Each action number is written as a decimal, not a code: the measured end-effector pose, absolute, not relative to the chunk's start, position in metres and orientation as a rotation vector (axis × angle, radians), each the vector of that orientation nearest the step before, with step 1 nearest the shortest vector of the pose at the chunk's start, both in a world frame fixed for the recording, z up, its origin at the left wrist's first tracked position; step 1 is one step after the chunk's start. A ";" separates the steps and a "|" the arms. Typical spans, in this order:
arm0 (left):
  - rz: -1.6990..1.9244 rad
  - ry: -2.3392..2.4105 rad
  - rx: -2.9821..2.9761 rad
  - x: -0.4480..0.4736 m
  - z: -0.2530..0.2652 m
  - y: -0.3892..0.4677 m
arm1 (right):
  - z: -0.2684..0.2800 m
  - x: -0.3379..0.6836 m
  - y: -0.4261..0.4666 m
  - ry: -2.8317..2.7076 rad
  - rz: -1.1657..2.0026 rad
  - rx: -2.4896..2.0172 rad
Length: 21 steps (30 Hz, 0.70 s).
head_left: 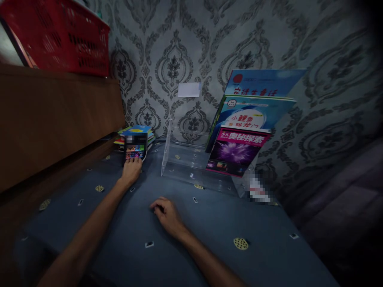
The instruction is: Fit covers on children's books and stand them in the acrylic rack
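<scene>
At the far left of the cloth, my left hand (131, 171) reaches out with its fingers over the lower edge of a dark-covered book (136, 148) with small colourful pictures. The book is tilted up in front of a stack of books (138, 130). How the thumb sits on it is hidden. My right hand (168, 216) rests on the cloth, fingers loosely bent, with a gap between thumb and forefinger and nothing in it. Beyond it stands a clear acrylic rack (179, 169). Its right side holds a purple and pink magazine (236, 151), with blue books (260, 111) behind.
A dark blue patterned cloth (167, 259) covers the surface. On the left, a wooden cabinet (60, 119) carries a red plastic basket (72, 40). Patterned wallpaper (173, 63) rises behind the rack. A blurred-out item (259, 189) lies by the rack's right end.
</scene>
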State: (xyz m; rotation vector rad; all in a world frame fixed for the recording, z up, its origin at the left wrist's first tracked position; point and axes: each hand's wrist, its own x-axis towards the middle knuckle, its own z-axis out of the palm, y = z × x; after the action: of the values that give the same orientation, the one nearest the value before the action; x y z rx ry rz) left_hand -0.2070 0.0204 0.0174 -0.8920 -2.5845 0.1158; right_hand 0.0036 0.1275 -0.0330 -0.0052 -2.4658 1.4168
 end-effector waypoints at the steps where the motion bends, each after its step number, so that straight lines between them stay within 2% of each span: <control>1: 0.123 -2.580 -0.884 -0.204 0.019 0.021 | -0.033 0.003 0.127 -2.464 1.421 -0.003; 10: 0.169 -2.565 -0.855 -0.182 0.029 0.030 | -0.033 0.004 0.128 -2.423 1.424 0.042; 21: 0.242 -2.611 -0.951 -0.159 0.012 0.040 | -0.036 0.003 0.128 -2.418 1.441 0.048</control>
State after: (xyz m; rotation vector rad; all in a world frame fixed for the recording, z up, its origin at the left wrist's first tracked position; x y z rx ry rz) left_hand -0.1587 0.0405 0.0124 -0.9506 -2.6106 0.2417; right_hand 0.0028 0.1283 -0.0363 0.0475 -2.4177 1.4411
